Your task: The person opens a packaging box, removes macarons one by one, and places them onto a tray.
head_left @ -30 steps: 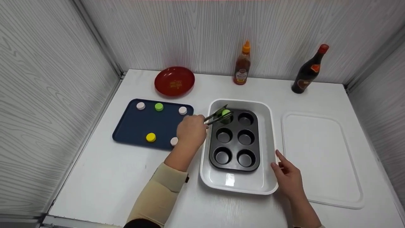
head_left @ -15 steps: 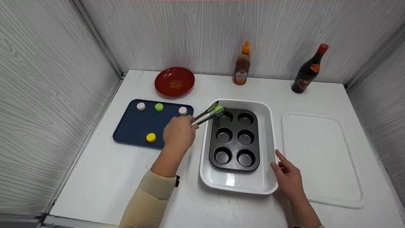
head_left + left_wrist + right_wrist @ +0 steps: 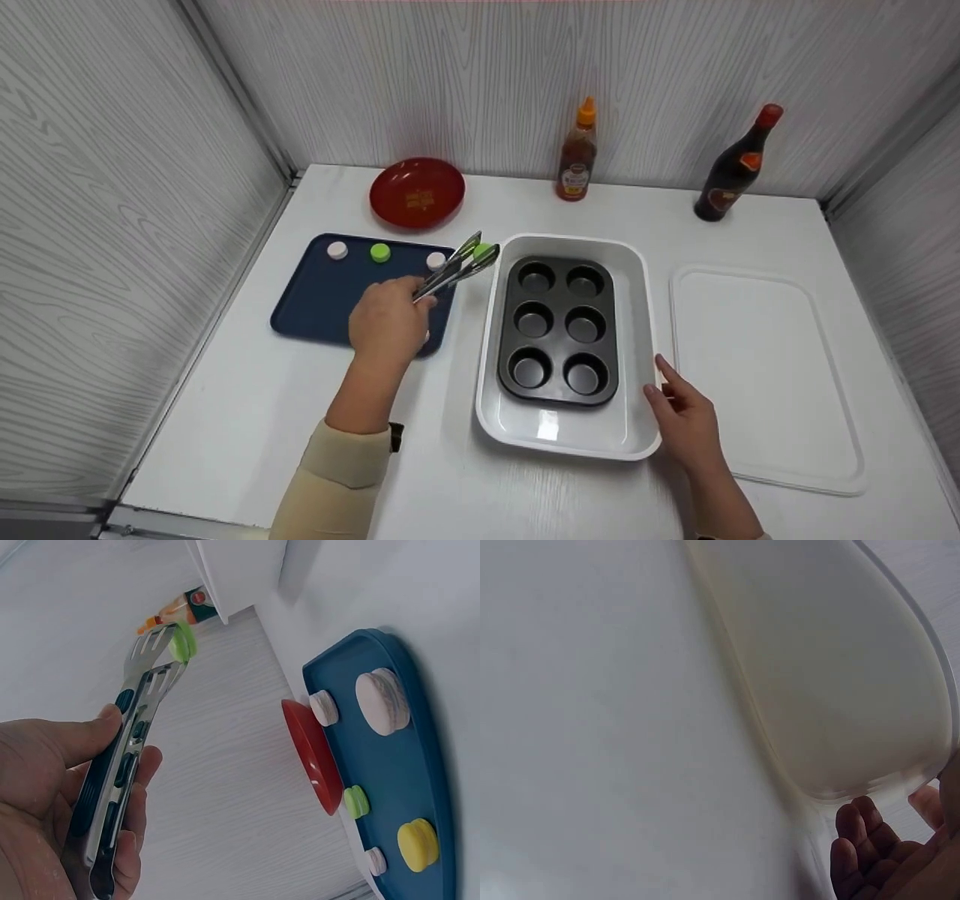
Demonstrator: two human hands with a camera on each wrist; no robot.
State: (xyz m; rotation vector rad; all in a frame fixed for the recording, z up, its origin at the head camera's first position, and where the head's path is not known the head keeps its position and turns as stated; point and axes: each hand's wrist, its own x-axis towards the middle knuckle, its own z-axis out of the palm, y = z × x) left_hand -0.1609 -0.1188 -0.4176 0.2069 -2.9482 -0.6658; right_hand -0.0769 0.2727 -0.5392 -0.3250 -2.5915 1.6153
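My left hand [image 3: 390, 319] grips metal tongs [image 3: 112, 780] above the right part of a navy tray [image 3: 315, 300]. Between the tong tips sits a green macaron [image 3: 182, 643], over the gap between tray and tub. Pale pink macarons [image 3: 382, 701], another green macaron [image 3: 380, 253] and a yellow macaron [image 3: 418, 845] lie on the tray; the hand hides the yellow one in the head view. On the right, my right hand [image 3: 686, 424] holds the side rim of a white tub [image 3: 566, 439], thumb over the edge. Inside it lies a dark muffin tin [image 3: 559, 330] with bare cups.
A red bowl [image 3: 418, 193] stands behind the tray. Near the back wall stand a sauce bottle [image 3: 576, 161] with an orange cap and a dark bottle [image 3: 735, 169]. A flat white lid [image 3: 765, 375] lies right of the tub.
The left hand has moved left with the tongs, taking the green macaron from above the tin's back-left cup to outside the tub's left rim. The right hand stays put.
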